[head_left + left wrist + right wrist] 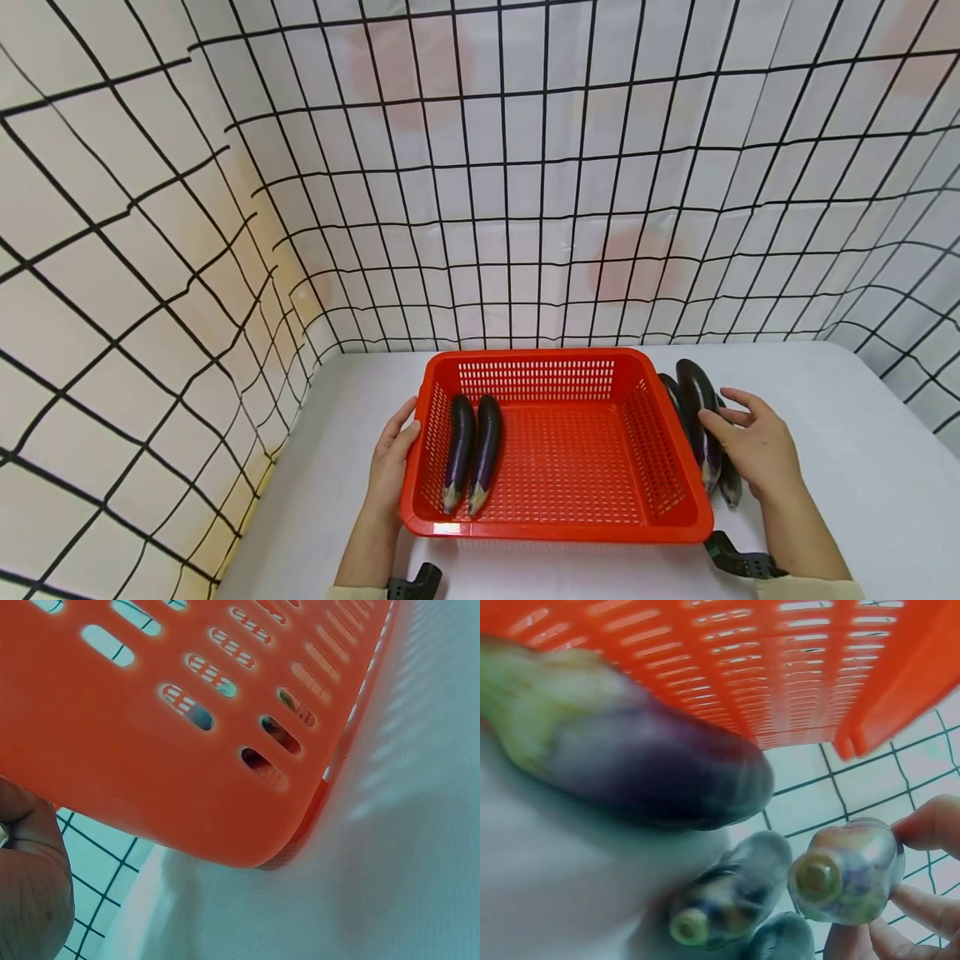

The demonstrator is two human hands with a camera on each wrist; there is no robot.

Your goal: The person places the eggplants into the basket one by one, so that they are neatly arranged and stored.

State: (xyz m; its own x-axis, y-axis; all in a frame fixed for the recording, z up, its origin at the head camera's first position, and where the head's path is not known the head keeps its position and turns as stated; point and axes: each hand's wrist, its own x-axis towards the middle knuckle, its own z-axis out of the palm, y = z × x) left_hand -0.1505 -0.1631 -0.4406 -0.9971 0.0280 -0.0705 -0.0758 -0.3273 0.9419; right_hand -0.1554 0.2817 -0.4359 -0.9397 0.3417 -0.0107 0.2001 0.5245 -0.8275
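Our left hand point(391, 467) grips the basket point(558, 532), likely steadying it. Lower right, our right hand point(761, 446) pinches an eggplant point(695, 390).

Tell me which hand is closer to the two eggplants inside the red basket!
The left hand. It's at the red basket's left edge, just beside those two eggplants. The right hand is past the opposite side, holding another eggplant.
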